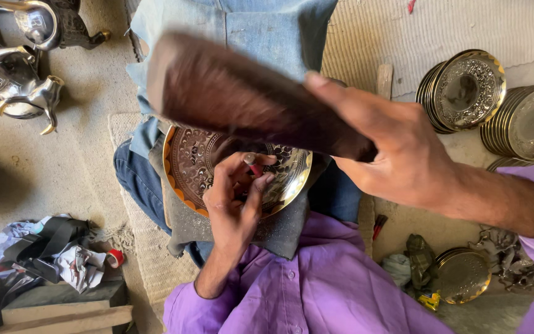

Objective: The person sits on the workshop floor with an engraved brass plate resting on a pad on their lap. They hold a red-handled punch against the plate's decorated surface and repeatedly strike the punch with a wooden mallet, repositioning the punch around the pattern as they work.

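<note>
Left hand, centre of frame: your fingers pinch a small red-tipped punch upright on the engraved brass plate, which rests on a grey pad across your lap, likely to steady it. Right hand, upper right, is closed round a dark wooden mallet, blurred, raised above the punch. Stacked brass plates sit at far right; silver teapots stand upper left on the floor.

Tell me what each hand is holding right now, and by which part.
The right hand holds a dark wooden mallet by its narrower end. The left hand pinches a small punch tool near its top, over the engraved brass plate.
</note>
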